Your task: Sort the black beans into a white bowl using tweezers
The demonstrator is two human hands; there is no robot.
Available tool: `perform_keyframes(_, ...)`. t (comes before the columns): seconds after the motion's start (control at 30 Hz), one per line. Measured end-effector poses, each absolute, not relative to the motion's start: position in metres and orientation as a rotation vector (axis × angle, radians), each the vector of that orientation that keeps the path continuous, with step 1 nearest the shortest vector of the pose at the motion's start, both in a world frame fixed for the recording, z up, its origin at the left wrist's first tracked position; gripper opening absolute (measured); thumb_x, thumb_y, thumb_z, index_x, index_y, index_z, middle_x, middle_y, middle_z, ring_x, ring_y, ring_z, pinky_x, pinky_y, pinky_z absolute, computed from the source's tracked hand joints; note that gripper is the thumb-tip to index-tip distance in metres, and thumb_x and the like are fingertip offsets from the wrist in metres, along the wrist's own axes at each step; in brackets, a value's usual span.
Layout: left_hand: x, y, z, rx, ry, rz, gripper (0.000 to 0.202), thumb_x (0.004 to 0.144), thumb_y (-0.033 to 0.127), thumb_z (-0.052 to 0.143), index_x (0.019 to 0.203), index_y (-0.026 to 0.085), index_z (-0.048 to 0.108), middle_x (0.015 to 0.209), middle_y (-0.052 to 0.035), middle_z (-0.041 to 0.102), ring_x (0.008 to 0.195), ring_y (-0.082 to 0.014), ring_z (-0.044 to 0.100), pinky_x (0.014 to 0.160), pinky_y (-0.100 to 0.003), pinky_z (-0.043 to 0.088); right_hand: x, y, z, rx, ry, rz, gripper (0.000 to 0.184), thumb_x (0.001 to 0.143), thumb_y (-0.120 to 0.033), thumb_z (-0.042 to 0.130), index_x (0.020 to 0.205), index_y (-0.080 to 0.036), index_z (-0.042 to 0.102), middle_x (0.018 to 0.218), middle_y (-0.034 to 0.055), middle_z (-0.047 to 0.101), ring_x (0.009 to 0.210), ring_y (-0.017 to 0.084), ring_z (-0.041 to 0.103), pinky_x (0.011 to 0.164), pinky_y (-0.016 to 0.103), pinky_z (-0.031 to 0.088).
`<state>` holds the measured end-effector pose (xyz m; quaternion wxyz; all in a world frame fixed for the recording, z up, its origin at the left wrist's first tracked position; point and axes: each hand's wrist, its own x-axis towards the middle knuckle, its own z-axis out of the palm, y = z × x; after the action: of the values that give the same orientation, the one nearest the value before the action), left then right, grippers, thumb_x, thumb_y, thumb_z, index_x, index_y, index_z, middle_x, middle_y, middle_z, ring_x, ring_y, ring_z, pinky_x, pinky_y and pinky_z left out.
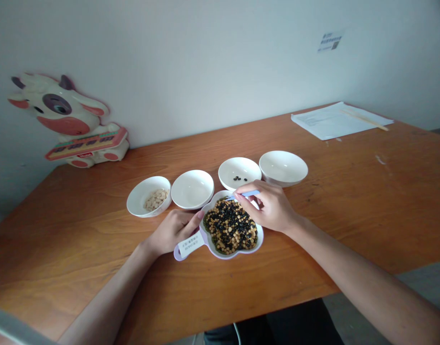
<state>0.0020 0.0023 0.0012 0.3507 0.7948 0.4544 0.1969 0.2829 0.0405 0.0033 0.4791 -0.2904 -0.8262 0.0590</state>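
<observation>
A lobed, lilac-handled dish (225, 256) holds black and yellow beans (231, 227); left fingers (193, 224) clasp its edge, right fingers (245, 206) pinch a blue utensil (250, 193). Brown wooden surface (169, 292), pale wall (205, 72).

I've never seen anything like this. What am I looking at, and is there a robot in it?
No robot: these are a person's own bare hands, seen from a camera worn on the head, looking forward and down at a wooden table. The left hand steadies a paw-like dish of mixed dark and yellowish beans. The right hand pinches a slim blue tool over it. Beyond stand four white bowls; the leftmost holds pale pieces, the third a few dark beans. Farther back are a toy cow and papers.
</observation>
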Motion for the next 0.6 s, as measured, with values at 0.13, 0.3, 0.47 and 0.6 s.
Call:
perform_keyframes(0.13, 0.002, 0.0025, 0.0008, 2.059, 1.184, 0.504, 0.057, 0.108, 0.046, 0.034, 0.058, 0.018, 0.038, 0.053, 0.0036, 0.046, 0.049, -0.0061, 0.037, 0.047, -0.021, 0.032, 0.2822, 0.0402, 0.0028, -0.691, -2.066, 0.145, 0.004, 0.094, -0.018, 0.066, 0.096, -0.021, 0.066, 0.084, -0.0002, 0.079, 0.065, 0.012, 0.067, 0.061, 0.028, 0.054)
perform_keyframes(0.3, 0.0022, 0.0026, 0.0002, 2.059, 1.187, 0.492, 0.057, 0.108, 0.046, 0.033, 0.059, 0.018, 0.038, 0.053, 0.0038, 0.045, 0.049, -0.0061, 0.037, 0.047, -0.021, 0.031, 0.2812, 0.0404, 0.0041, -0.681, -2.097, 0.136, 0.003, 0.094, -0.019, 0.066, 0.095, -0.021, 0.069, 0.084, 0.0001, 0.079, 0.071, 0.014, 0.071, 0.067, 0.029, 0.056)
perform_keyframes(0.47, 0.0022, 0.0026, 0.0005, 2.06, 1.186, 0.492, 0.057, 0.108, 0.047, 0.032, 0.059, 0.018, 0.037, 0.052, 0.004, 0.044, 0.048, -0.006, 0.036, 0.047, -0.021, 0.031, 0.2812, 0.0417, 0.0025, -0.674, -2.108, 0.124, 0.002, 0.094, -0.02, 0.068, 0.094, -0.02, 0.07, 0.086, 0.0003, 0.08, 0.073, 0.015, 0.072, 0.068, 0.03, 0.056)
perform_keyframes(0.6, 0.002, 0.0027, 0.0007, 2.06, 1.184, 0.491, 0.057, 0.108, 0.046, 0.033, 0.059, 0.018, 0.038, 0.052, 0.0039, 0.045, 0.048, -0.0059, 0.037, 0.047, -0.021, 0.031, 0.2819, 0.0422, 0.001, -0.655, -2.118, 0.123, 0.002, 0.094, -0.021, 0.069, 0.095, -0.021, 0.071, 0.087, -0.0005, 0.08, 0.072, 0.014, 0.071, 0.069, 0.029, 0.056)
